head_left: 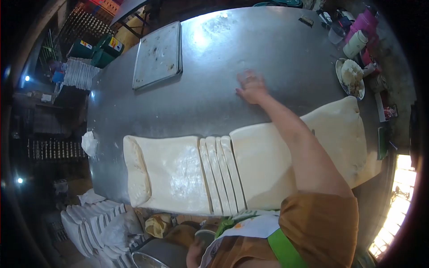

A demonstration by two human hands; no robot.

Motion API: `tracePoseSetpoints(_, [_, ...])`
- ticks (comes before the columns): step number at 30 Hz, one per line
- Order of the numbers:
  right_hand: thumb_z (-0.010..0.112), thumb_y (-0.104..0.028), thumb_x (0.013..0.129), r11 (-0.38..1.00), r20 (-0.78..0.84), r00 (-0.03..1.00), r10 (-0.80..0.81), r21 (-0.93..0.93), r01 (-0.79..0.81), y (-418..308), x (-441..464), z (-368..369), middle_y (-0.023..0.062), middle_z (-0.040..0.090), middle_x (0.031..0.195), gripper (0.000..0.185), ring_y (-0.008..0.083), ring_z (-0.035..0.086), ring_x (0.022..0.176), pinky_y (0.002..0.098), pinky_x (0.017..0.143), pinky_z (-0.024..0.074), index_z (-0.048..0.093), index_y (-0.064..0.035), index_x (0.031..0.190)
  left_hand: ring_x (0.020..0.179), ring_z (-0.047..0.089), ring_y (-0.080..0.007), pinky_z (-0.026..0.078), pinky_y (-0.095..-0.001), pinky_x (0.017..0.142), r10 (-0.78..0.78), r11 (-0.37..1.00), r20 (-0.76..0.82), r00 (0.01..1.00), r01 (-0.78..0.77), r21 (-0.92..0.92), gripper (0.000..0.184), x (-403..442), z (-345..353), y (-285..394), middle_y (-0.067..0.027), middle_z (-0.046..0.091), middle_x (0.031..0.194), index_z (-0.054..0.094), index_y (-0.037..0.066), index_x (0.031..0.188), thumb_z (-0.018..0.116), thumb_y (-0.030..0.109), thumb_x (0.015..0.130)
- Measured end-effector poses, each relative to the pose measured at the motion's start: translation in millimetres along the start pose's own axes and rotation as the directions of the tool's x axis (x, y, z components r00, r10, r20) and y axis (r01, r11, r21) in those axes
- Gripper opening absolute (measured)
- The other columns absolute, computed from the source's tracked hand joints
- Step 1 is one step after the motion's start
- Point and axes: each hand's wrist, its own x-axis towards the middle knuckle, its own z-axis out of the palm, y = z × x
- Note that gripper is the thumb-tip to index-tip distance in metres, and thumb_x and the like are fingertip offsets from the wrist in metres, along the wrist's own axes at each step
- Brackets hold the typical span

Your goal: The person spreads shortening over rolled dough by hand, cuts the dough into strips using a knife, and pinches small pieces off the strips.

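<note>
Spreading right hand (253, 88) open, one table (201, 107) | four dough strips (219, 174), two slabs (172, 172) | left hand (194, 254): grip unclear

My tabletop (210, 107) is smooth, glossy metal; the trays (157, 56) near its far-left corner are duller, stained metal.

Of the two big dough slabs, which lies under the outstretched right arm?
The right-hand slab, right of the narrow strips; the forearm crosses above it, not above the left-hand slab.
</note>
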Motion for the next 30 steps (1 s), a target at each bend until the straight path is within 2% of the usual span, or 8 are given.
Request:
tracePoseSetpoints(3, [0.041,-0.061,0.095,0.961,-0.244,0.932,0.268,-0.001,-0.276,21.4,-28.4,12.6,0.0157,0.019,0.161,0.076,0.0349,0.012,0.150,0.0591,0.117,0.0088,0.027,-0.0159,0.154,0.109,0.061,-0.0250,0.046,-0.0353,0.096,0.107,0.979,-0.237,0.966,-0.144,-0.146,0.051,-6.3,-49.9,63.6,-0.0177,0.064,0.120,0.053,-0.001,0.135,0.063,0.028,0.094])
tracePoseSetpoints(7, [0.042,-0.062,0.094,0.900,-0.195,0.883,0.428,0.006,-0.435,-29.2,-45.9,33.3,0.0165,0.025,0.159,0.075,0.0355,0.015,0.149,0.0604,0.117,0.0090,0.034,-0.0129,0.150,0.108,0.063,-0.0222,0.048,-0.0336,0.093,0.297,0.913,-0.434,0.850,-0.386,-0.132,0.045,-34.2,-64.2,123.2,-0.0171,0.066,0.117,0.053,-0.002,0.134,0.061,0.019,0.095])
tracePoseSetpoints(11, [0.047,-0.062,0.091,0.903,0.188,0.969,-0.157,0.425,0.063,-136.3,-89.1,12.7,0.0217,0.042,0.146,0.065,0.0394,0.030,0.141,0.0622,0.115,0.0126,0.065,-0.0065,0.121,0.107,0.064,-0.0220,0.050,-0.0325,0.092,0.407,0.908,-0.218,0.887,-0.419,-0.013,0.041,-18.4,-70.0,163.0,-0.0164,0.067,0.118,0.056,-0.001,0.132,0.063,0.014,0.094])
tracePoseSetpoints(14, [0.054,-0.057,0.090,0.920,0.111,0.988,-0.109,0.387,0.057,-197.7,-110.9,14.6,0.0218,0.050,0.134,0.057,0.0374,0.038,0.134,0.0607,0.113,0.0168,0.070,-0.0071,0.112,0.104,0.065,-0.0213,0.051,-0.0321,0.089,0.585,0.806,-0.205,0.785,-0.590,0.041,0.038,-21.9,-76.2,201.9,-0.0155,0.067,0.116,0.059,0.000,0.129,0.063,0.014,0.094])
tracePoseSetpoints(21, [0.069,-0.031,0.082,0.875,-0.298,0.848,-0.439,0.074,0.479,-219.7,-192.3,54.0,0.0129,0.059,0.103,0.030,0.0355,0.052,0.112,0.0565,0.097,0.0355,0.066,-0.0071,0.100,0.098,0.066,-0.0248,0.051,-0.0344,0.086,0.769,0.632,-0.169,0.617,-0.774,0.049,0.032,-17.3,-111.6,244.1,-0.0160,0.068,0.106,0.061,0.000,0.124,0.062,0.012,0.094])
tracePoseSetpoints(23, [0.069,-0.013,0.079,0.846,-0.315,0.861,-0.400,0.234,0.479,-215.5,-218.5,76.3,0.0116,0.057,0.094,0.017,0.0350,0.057,0.093,0.0485,0.083,0.0444,0.059,-0.0057,0.090,0.098,0.066,-0.0276,0.052,-0.0359,0.086,0.783,0.614,-0.144,0.605,-0.789,0.028,0.031,-8.1,-115.2,257.9,-0.0170,0.068,0.104,0.062,0.000,0.122,0.062,0.012,0.094])
tracePoseSetpoints(25, [0.068,-0.009,0.078,0.815,-0.304,0.867,-0.394,0.321,0.483,-219.0,-244.4,67.8,0.0124,0.057,0.091,0.016,0.0347,0.057,0.090,0.0462,0.079,0.0449,0.057,-0.0053,0.088,0.103,0.065,-0.0330,0.051,-0.0365,0.089,0.901,0.430,-0.126,0.415,-0.893,0.136,0.030,6.3,-114.0,279.4,-0.0181,0.067,0.107,0.062,-0.001,0.121,0.061,0.010,0.093])
tracePoseSetpoints(30, [0.063,0.003,0.074,0.639,-0.253,0.882,-0.399,0.613,0.465,-237.9,-310.4,12.1,0.0140,0.055,0.086,0.016,0.0342,0.057,0.083,0.0430,0.071,0.0461,0.053,-0.0038,0.085,0.126,0.049,-0.0372,0.040,-0.0420,0.105,0.985,0.169,-0.054,0.161,-0.963,0.210,0.068,29.6,-103.8,359.3,-0.0224,0.052,0.133,0.045,0.000,0.138,0.075,0.014,0.079])
